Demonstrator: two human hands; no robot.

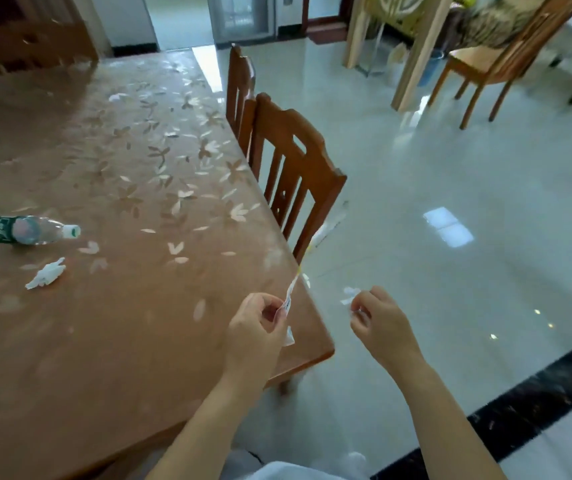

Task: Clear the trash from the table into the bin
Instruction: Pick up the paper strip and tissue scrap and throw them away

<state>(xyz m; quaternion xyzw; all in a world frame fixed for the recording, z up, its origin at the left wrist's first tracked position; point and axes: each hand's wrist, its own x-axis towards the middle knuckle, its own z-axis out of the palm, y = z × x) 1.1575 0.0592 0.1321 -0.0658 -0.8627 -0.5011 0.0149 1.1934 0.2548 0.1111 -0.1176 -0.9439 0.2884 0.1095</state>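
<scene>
My left hand [260,323] hovers over the table's near right corner, its fingers pinched on a long white paper strip [292,289] that rises toward the table edge. Off the table, over the floor, my right hand [378,320] is closed on a small white paper scrap [349,295]. On the brown flowered table [122,341] a plastic water bottle [31,231] with a green label lies on its side at the left. A crumpled white tissue [46,273] lies just in front of it. A smaller white scrap [117,97] lies far back. No bin can be clearly made out.
Two wooden chairs [291,171] stand tucked against the table's right side. A third chair [485,64] stands at the back right beside a pale wooden frame [419,50]. The glossy tiled floor [451,202] spreads to the right, with a dark border strip [520,403] near me.
</scene>
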